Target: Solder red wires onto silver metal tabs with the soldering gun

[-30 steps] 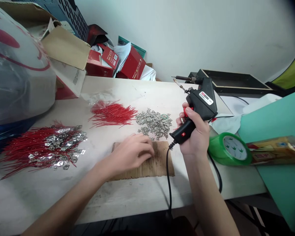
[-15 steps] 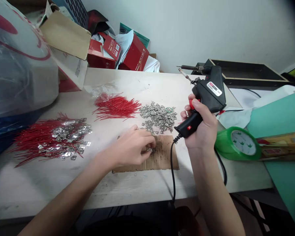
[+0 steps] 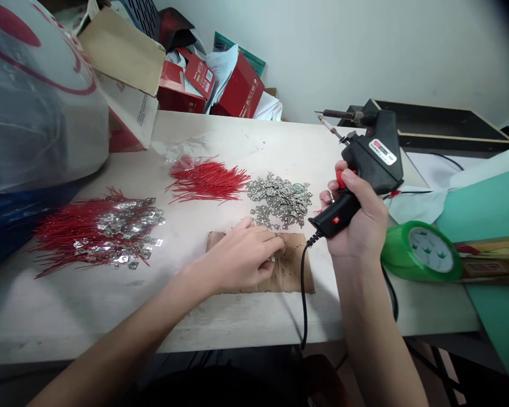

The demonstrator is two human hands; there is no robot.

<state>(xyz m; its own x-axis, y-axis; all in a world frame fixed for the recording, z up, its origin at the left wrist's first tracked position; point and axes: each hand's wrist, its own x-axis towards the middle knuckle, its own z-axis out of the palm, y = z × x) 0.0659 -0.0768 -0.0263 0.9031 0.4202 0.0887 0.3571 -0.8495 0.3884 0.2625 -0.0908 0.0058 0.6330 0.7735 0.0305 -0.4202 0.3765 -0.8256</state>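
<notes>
My right hand (image 3: 360,220) is wrapped round the handle of a black soldering gun (image 3: 371,150), raised over the table with its tip pointing left and a finger at the red trigger. With fingers bent, my left hand (image 3: 248,254) rests on a scorched piece of cardboard (image 3: 299,268). A small shiny metal piece (image 3: 272,258) shows at its fingertips, mostly covered by the fingers. Just beyond the cardboard lies a pile of small silver metal plates (image 3: 284,200). To its left is a bundle of red wires (image 3: 212,181), partly in a clear bag.
At the left, red wires with metal plates on their ends (image 3: 93,232) lie in a heap beside a large plastic bag (image 3: 46,113). A green tape roll (image 3: 422,251) stands at the right. Red boxes (image 3: 237,87) and a black tray (image 3: 445,124) are at the back. The gun's cord (image 3: 304,299) hangs over the front edge.
The view has shifted a little, so most things sit farther right. My left hand has slid slightly right over the cardboard. The soldering gun stays raised in my right hand.
</notes>
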